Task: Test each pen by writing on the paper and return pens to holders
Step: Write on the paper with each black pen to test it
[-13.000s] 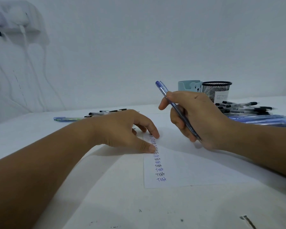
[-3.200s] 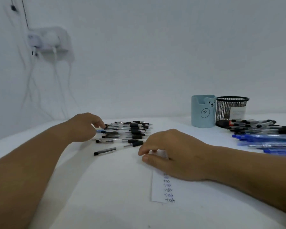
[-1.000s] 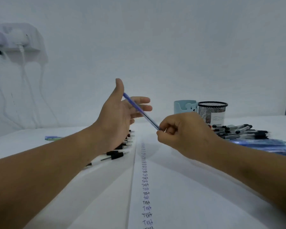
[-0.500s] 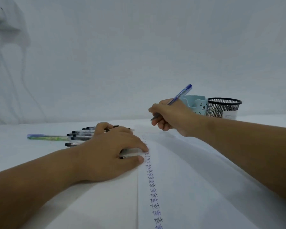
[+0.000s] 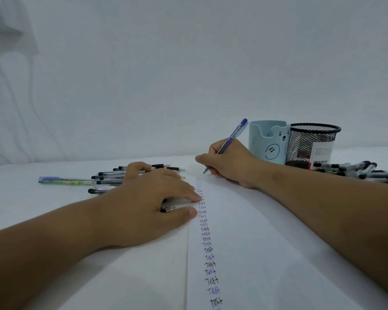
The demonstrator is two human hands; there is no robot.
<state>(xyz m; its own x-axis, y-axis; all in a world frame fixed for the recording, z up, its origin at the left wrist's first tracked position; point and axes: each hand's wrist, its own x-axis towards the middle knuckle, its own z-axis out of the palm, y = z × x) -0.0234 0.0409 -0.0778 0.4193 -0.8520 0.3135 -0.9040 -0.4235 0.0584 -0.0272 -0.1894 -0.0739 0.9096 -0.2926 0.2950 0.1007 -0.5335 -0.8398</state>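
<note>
The white table (image 5: pixel 54 220) filled the near part of the view, with a plain white wall (image 5: pixel 188 63) behind it; one sheet of paper (image 5: pixel 267 253) lay on the table, with one long row of the word "Test" running away down its left side.

Just left of the paper, the left hand (image 5: pixel 148 204) lay flat, fingers long and loose, thumb and fingertip pressing the paper's left edge; at the far end of the row, the right hand (image 5: pixel 229 162) pinched one blue pen (image 5: pixel 231 139) in curled fingers, tip touching the paper; half a second before, that tip was up off the sheet.

Left of the paper and past the left hand lay a bunch of black pens (image 5: pixel 112 177), too crowded to count, and one green pen (image 5: pixel 65 181); right of the paper lay another pile of pens (image 5: pixel 354 170).

Beyond the paper stood two holders, touching: one blue bear cup (image 5: pixel 269 142) and one black mesh cup (image 5: pixel 311 144); both looked closer than before.
</note>
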